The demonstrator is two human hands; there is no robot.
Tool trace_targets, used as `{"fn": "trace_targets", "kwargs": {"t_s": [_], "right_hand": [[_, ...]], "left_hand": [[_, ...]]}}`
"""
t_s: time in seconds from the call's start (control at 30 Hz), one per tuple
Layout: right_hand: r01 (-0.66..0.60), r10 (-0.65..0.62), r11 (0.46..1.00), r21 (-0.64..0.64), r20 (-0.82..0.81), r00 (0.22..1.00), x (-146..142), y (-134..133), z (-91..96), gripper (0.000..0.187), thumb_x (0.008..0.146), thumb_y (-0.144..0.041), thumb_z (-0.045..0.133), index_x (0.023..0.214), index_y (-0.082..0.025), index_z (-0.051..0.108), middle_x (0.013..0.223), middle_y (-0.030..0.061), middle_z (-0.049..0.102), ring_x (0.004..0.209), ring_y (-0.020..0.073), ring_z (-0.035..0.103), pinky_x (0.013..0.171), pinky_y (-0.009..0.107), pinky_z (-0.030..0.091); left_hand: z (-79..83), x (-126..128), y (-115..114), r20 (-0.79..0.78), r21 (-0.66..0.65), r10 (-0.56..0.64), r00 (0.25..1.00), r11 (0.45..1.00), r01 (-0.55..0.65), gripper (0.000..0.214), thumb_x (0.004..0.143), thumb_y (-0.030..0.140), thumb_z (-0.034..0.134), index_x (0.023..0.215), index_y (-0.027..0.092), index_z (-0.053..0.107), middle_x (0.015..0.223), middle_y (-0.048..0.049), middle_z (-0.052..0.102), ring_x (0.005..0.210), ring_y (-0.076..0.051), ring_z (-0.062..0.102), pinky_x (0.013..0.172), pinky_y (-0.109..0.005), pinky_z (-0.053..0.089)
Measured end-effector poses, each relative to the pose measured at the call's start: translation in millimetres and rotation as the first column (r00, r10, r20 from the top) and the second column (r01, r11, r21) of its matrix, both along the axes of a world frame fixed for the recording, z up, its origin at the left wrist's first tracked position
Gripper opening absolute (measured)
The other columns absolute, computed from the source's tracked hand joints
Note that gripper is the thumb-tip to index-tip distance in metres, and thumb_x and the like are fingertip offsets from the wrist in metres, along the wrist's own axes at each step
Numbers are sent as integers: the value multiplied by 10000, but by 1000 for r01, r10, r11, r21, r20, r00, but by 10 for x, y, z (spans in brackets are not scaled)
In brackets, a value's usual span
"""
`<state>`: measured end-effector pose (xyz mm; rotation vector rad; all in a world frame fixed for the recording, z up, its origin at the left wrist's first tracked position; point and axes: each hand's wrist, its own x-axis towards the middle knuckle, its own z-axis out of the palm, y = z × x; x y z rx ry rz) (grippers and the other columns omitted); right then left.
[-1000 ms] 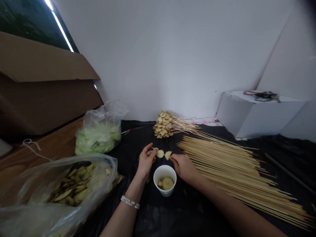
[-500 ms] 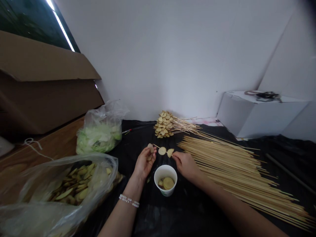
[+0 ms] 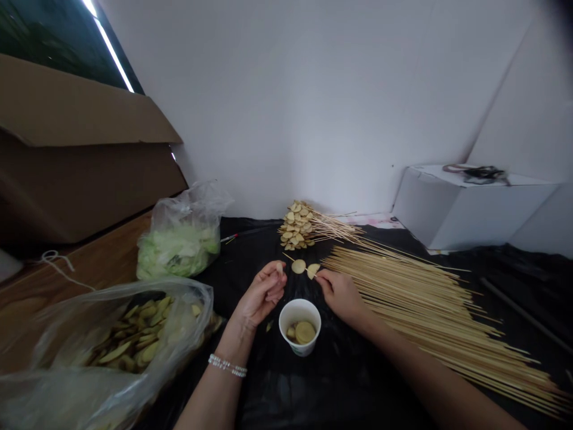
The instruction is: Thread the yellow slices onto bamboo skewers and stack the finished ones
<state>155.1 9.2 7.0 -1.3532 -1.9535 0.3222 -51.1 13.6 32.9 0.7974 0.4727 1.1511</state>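
Observation:
My right hand (image 3: 339,292) pinches a thin bamboo skewer (image 3: 289,258) that carries two pale potato slices (image 3: 298,266) near my fingertips. My left hand (image 3: 262,292) is curled just left of the skewer, pinching a small potato piece at its fingertips. Below and between both hands stands a white paper cup (image 3: 299,327) with potato slices inside. A pile of finished potato skewers (image 3: 299,226) lies farther back.
A wide spread of bare bamboo skewers (image 3: 430,304) covers the black sheet (image 3: 313,388) on the right. At left are a plastic bag of potato slices (image 3: 129,340), a bag of green leaves (image 3: 181,239) and a cardboard box (image 3: 80,161). A white box (image 3: 470,203) stands at back right.
My left hand came off the skewer's tip and drew back left and down with a small piece. My right hand lifted the skewer slightly up and to the right.

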Motion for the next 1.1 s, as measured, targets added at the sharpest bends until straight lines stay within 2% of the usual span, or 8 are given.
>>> {"fn": "trace_targets", "kwargs": {"t_s": [0.2,0.33,0.43,0.5,0.63,0.77,0.93,1.1], "right_hand": [[18,-18,1000,-20,0,1000,2,10,-5,252,896,-221,427,853,-197,674,810,48,708,747,167,638,691,234,400],[14,-14,1000,-17,11,1000,5,11,-12,253,894,-215,426,841,-199,673,793,44,705,734,165,634,684,235,399],[10,-10,1000,-6,7,1000,4,6,-16,254,896,-215,425,852,-200,675,795,40,705,732,164,633,683,238,396],[6,-6,1000,-5,10,1000,3,4,-18,252,895,-215,428,856,-197,676,795,41,706,734,166,634,683,240,394],[8,-8,1000,-8,15,1000,1,3,-16,247,891,-213,434,854,-196,678,809,43,709,749,167,636,685,238,392],[13,-12,1000,-16,28,1000,-6,-1,-10,246,892,-214,433,844,-197,673,792,38,707,731,166,634,671,238,387],[13,-12,1000,-15,24,1000,-1,5,-5,246,896,-220,434,852,-197,675,810,40,708,756,167,636,694,237,390],[19,-19,999,-25,26,999,2,7,-8,247,895,-216,430,855,-200,673,814,42,709,750,161,632,691,230,390]], "left_hand": [[79,51,-146,-349,159,-131,928,968,196,208,599,259,809,690,107,701,669,-44,612,497,-47,435,431,-154,297],[109,70,-146,-266,175,-158,951,962,208,421,679,461,730,838,71,728,759,-58,608,439,-2,297,393,-162,242],[114,60,-74,-60,-38,-95,994,995,92,409,790,428,633,972,67,692,748,-50,584,430,-6,290,347,-138,206],[101,31,-1,70,-233,20,997,972,-3,366,852,368,558,1042,70,653,765,-65,584,464,-32,380,355,-127,278],[29,-69,128,152,-526,373,915,815,-245,298,871,303,489,1068,104,588,895,-119,592,706,-143,589,553,-233,511],[-49,-115,165,45,-602,452,891,724,-337,286,771,149,497,1048,140,569,976,-136,582,807,-202,619,631,-340,549],[-13,-47,94,82,-410,318,945,875,-259,672,497,-103,383,1083,154,590,1088,-123,607,915,-170,629,751,-300,529],[227,73,-93,54,-118,133,990,985,-126,676,493,-144,377,1021,186,640,1113,-64,644,995,-141,614,810,-236,489]]}}
